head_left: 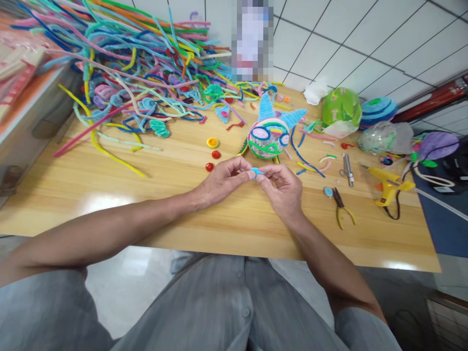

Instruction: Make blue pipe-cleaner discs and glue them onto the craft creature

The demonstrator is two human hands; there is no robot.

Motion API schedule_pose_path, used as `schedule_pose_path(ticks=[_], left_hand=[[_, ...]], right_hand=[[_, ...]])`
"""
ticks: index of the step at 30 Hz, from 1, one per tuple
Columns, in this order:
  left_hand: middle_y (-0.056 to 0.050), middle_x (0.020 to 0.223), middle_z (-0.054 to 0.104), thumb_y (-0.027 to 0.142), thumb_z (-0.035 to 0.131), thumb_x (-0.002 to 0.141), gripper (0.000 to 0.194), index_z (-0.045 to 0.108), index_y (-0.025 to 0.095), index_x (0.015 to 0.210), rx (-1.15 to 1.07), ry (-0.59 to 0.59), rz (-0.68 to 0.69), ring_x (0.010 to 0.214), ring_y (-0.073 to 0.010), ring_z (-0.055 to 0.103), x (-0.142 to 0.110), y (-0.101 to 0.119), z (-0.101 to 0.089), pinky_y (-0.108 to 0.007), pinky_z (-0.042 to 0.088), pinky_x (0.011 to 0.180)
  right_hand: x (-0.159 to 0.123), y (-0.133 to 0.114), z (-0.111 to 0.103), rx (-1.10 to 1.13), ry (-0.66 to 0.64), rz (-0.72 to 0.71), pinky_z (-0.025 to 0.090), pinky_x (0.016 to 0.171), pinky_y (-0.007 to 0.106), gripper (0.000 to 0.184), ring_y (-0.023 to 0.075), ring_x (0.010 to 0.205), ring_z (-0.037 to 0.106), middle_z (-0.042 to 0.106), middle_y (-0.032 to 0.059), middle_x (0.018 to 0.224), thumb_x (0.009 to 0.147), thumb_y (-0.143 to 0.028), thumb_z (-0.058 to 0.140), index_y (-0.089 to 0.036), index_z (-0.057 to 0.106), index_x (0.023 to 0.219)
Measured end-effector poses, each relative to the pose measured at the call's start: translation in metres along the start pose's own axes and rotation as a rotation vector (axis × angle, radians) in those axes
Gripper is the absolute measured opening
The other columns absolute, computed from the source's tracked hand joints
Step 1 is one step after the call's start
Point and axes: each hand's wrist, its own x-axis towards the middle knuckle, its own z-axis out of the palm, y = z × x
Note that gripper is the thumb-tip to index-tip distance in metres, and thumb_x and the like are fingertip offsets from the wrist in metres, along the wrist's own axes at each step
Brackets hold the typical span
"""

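Between my two hands is a small blue pipe cleaner coil (257,171), pinched from both sides above the wooden table. My left hand (226,180) grips it with thumb and forefinger. From the other side, my right hand (283,190) closes its fingertips on the same piece. Just beyond stands a round figure (265,140) covered in pipe cleaners, with two light-blue pointed ears and looped eyes. Left of it lie a yellow and orange coil (212,142) and two red coils, one of them (209,167) close to my left hand.
A tangled heap of coloured pipe cleaners (146,73) covers the back left. To the right lie pliers (341,209), a blue coil (328,192), a utility knife (348,169) and a yellow glue gun (389,185). Behind them are a green ball (340,107) and a box-like edge (40,117) stands far left.
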Motion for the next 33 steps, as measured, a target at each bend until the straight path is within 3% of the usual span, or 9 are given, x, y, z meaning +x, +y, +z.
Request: schedule_pose_path(ticks=[4,12,18,25,33], left_hand=[[-0.001,0.084,0.066,0.048,0.071,0.092,0.033,0.069,0.016,0.09,0.153,-0.004,0.101,0.071,-0.0114,0.051,0.0017,0.0003,-0.0049,-0.026,0.038,0.066],[-0.002,0.083,0.067,0.055,0.069,0.094,0.039,0.066,0.016,0.09,0.128,-0.037,0.087,0.073,-0.0128,0.054,0.0011,-0.0002,-0.0031,-0.026,0.043,0.069],[-0.001,0.082,0.064,0.059,0.067,0.094,0.042,0.065,0.017,0.091,0.124,-0.069,0.061,0.075,-0.0133,0.053,-0.0017,0.0032,-0.0006,-0.026,0.043,0.069],[0.001,0.075,0.059,0.066,0.071,0.089,0.049,0.062,0.018,0.088,0.051,0.01,0.046,0.071,-0.0126,0.051,-0.0006,0.0051,0.0015,-0.026,0.042,0.066],[-0.001,0.08,0.064,0.064,0.072,0.09,0.047,0.064,0.017,0.088,0.101,0.055,0.086,0.071,-0.0129,0.053,-0.002,0.0048,0.0038,-0.026,0.043,0.066]], right_hand=[[0.0016,-0.0039,-0.0022,-0.074,-0.05,0.025,0.056,0.074,0.029,0.007,0.0139,0.075,0.067,0.076,-0.0009,0.084,0.091,-0.028,0.074,-0.024,0.074,0.096],[0.0024,-0.0032,-0.0065,0.043,-0.092,0.12,0.059,0.07,0.03,0.013,0.0151,0.074,0.073,0.079,0.0003,0.087,0.096,-0.034,0.069,-0.023,0.074,0.1],[0.0023,-0.002,-0.009,0.021,-0.083,0.079,0.059,0.073,0.031,0.016,0.0154,0.077,0.072,0.078,-0.0002,0.089,0.097,-0.039,0.068,-0.025,0.073,0.103],[0.0037,-0.0059,-0.0055,0.063,-0.104,0.048,0.058,0.075,0.028,0.013,0.0133,0.078,0.071,0.077,-0.0005,0.09,0.09,-0.029,0.074,-0.023,0.07,0.101],[0.0023,-0.0015,0.0001,0.096,-0.095,0.182,0.056,0.067,0.028,0.018,0.0127,0.068,0.067,0.073,-0.0017,0.078,0.085,-0.035,0.078,-0.022,0.066,0.089]])
